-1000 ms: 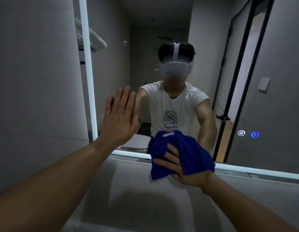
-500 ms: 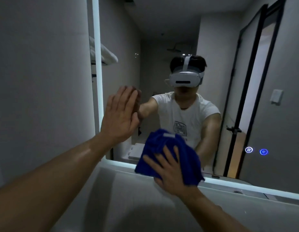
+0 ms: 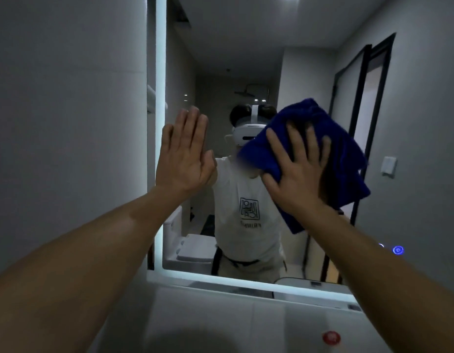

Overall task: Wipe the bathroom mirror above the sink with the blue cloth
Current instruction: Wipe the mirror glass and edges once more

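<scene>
Right hand (image 3: 297,171) spreads flat fingers on the blue cloth (image 3: 343,159), pressing it to the mirror (image 3: 246,59), right of centre. Left hand (image 3: 182,159) braces open-palmed on the glass — fresh smears likely. No clear pinch on the cloth — ease the pressure and it could drop.

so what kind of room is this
A bathroom, most likely. A wall mirror with a lit edge reflects a shower head at the back of the room and a white toilet lower down.
</scene>
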### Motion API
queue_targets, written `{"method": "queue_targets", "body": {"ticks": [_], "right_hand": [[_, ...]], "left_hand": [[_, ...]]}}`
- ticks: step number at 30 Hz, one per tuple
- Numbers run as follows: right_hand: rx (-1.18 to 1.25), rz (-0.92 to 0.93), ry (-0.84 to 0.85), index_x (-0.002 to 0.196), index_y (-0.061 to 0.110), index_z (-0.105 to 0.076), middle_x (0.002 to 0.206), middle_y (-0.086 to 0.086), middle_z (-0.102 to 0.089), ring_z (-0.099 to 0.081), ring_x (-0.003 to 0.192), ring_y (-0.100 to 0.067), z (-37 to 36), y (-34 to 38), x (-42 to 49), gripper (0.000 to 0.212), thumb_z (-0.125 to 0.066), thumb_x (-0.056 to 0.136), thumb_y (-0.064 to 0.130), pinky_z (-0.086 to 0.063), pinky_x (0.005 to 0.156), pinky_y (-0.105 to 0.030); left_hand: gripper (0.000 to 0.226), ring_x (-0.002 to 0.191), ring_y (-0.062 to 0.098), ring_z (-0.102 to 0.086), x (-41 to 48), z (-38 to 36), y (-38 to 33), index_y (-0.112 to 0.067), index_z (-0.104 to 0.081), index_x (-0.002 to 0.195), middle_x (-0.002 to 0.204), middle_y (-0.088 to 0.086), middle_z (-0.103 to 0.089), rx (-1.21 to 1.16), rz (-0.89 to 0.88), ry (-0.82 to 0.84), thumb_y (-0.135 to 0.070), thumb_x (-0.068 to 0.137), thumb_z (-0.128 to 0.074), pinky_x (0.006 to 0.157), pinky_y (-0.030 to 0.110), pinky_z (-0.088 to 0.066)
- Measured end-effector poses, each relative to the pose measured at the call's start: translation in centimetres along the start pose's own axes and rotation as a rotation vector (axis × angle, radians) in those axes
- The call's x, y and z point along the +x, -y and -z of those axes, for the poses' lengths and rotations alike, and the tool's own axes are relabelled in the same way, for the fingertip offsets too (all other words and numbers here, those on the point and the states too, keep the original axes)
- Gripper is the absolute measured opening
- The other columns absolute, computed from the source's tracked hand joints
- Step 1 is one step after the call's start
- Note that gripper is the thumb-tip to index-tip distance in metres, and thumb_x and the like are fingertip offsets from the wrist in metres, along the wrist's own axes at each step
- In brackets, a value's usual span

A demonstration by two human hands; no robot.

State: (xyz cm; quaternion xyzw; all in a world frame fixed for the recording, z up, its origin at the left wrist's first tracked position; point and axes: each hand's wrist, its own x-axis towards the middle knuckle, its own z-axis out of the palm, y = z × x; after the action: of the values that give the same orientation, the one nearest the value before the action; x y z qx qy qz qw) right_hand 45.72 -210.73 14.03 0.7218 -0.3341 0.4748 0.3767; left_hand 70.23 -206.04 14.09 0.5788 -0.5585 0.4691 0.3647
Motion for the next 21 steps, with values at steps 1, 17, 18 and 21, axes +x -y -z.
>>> {"method": "queue_targets", "body": {"ticks": [1, 17, 18, 21], "right_hand": [[-0.031, -0.032, 0.026, 0.155, 0.028, -0.027, 0.159, -0.012, -0.025, -0.012, 0.147, -0.038, -0.4, 1.2, -0.8, 0.077, -0.046, 0.085, 0.053, 0.006, 0.119, -0.055], [0.009, 0.175, 0.065, 0.155, 0.041, -0.005, 0.165, -0.006, -0.011, 0.001, 0.151, -0.032, 0.7, -2.3, 4.4, 0.075, -0.043, 0.091, 0.051, 0.010, 0.119, -0.052], [-0.011, 0.055, 0.043, 0.155, 0.041, -0.003, 0.165, -0.005, -0.005, 0.005, 0.150, -0.031, 1.5, -2.1, 7.2, 0.074, -0.040, 0.091, 0.053, 0.014, 0.118, -0.049], [-0.098, -0.118, 0.021, 0.158, 0.033, -0.003, 0.166, -0.006, 0.000, 0.006, 0.150, -0.035, 2.0, 0.0, 10.4, 0.075, -0.032, 0.093, 0.057, 0.012, 0.118, -0.053]], "left_hand": [[0.069, 0.154, 0.026, -0.001, -0.1, 0.0, 0.1, -0.012, -0.012, 0.159, 0.167, 0.010, -0.006, -0.007, 0.003, 0.002, -0.044, 0.099, -0.023, 0.124, 0.045, -0.003], [0.069, 0.154, 0.024, 0.004, -0.2, -0.2, 0.5, -0.012, -0.012, 0.159, 0.167, 0.009, -0.002, -0.002, -0.016, 0.023, -0.047, 0.100, -0.021, 0.124, 0.046, -0.002], [0.069, 0.154, 0.025, 0.003, -0.2, -0.2, 0.5, -0.013, -0.013, 0.159, 0.167, 0.009, -0.003, -0.006, -0.016, 0.021, -0.048, 0.100, -0.021, 0.124, 0.047, -0.003], [0.068, 0.154, 0.025, 0.000, -0.2, -0.3, 0.5, -0.013, -0.014, 0.159, 0.167, 0.009, -0.005, -0.026, -0.023, 0.007, -0.047, 0.100, -0.022, 0.124, 0.048, -0.005]]}}
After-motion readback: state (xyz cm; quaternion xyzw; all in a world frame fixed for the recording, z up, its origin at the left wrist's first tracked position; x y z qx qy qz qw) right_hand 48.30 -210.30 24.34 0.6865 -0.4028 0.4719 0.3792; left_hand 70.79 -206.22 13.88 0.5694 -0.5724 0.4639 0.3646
